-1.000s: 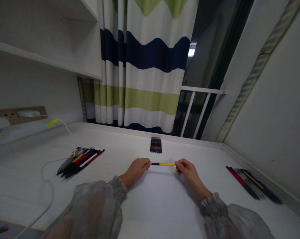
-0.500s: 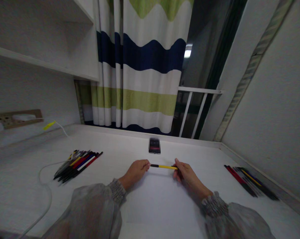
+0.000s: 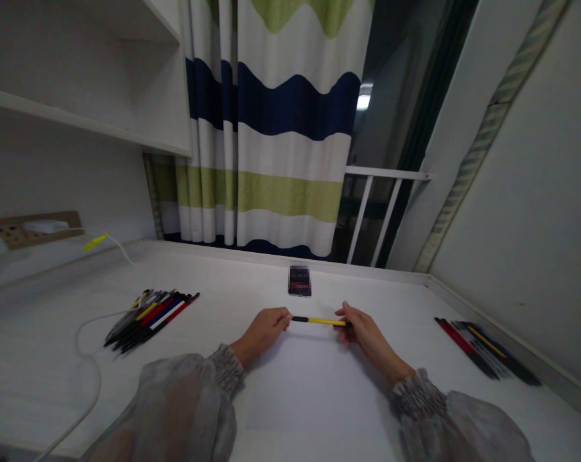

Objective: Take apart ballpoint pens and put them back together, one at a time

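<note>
A yellow pen with a black grip and a black end is held level over the white desktop. My left hand is closed and pinches the end with the black grip. At the other end, my right hand has its thumb and fingers around the black end, which is partly hidden by them. Under and in front of both hands lies a white sheet.
A pile of pens lies on the left of the desk, beside a white cable. More pens lie by the right wall. A phone rests at the back, before the curtain.
My right hand has shifted slightly to the right along the pen, and its fingers have moved a little. The left hand and the pen have hardly moved.
</note>
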A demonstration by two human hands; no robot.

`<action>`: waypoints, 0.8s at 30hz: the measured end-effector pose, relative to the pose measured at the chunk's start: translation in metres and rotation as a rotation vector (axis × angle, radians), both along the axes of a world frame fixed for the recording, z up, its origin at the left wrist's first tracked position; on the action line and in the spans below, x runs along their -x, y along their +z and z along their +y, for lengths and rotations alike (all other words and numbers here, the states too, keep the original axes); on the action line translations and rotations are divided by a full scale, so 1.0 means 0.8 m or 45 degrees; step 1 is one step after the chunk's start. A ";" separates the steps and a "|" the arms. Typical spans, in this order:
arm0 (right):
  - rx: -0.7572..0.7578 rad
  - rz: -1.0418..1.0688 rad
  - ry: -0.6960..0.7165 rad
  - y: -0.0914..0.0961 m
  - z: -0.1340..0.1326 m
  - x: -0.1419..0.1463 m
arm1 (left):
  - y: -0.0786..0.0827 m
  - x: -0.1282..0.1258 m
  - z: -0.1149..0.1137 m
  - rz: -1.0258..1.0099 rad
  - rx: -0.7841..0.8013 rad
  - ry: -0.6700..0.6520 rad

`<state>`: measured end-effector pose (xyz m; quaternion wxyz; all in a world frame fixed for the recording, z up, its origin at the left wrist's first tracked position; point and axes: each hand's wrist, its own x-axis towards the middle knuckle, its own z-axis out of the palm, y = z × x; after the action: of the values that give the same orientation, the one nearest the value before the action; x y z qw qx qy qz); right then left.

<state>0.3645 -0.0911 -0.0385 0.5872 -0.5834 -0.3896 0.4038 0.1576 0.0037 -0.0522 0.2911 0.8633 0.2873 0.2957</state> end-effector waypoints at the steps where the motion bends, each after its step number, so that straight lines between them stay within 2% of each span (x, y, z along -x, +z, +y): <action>1: 0.048 -0.026 0.039 -0.002 0.001 -0.001 | 0.000 0.000 0.000 -0.002 -0.010 0.001; 3: 0.038 -0.069 0.091 -0.004 0.002 -0.003 | 0.001 0.000 0.000 -0.003 -0.020 0.011; 8: -0.188 -0.064 -0.005 0.001 0.001 -0.003 | -0.001 0.000 0.001 0.013 -0.023 0.020; 10: -0.153 0.014 0.003 0.003 -0.001 -0.002 | -0.002 0.000 0.001 0.002 -0.023 0.015; 14: 0.066 0.060 0.098 0.000 -0.001 -0.002 | -0.002 0.001 0.001 -0.019 -0.031 0.009; 16: 0.041 0.009 0.120 -0.003 0.000 -0.005 | -0.001 0.001 0.000 -0.016 -0.038 0.009; 21: -0.163 0.011 0.045 -0.003 0.001 -0.008 | 0.000 0.001 0.000 -0.025 -0.034 0.013; 24: -0.062 0.070 0.061 -0.004 0.000 -0.005 | -0.002 0.000 0.001 -0.026 -0.039 0.012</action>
<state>0.3688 -0.0910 -0.0415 0.6019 -0.5479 -0.3970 0.4240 0.1574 0.0048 -0.0536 0.2793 0.8633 0.2838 0.3101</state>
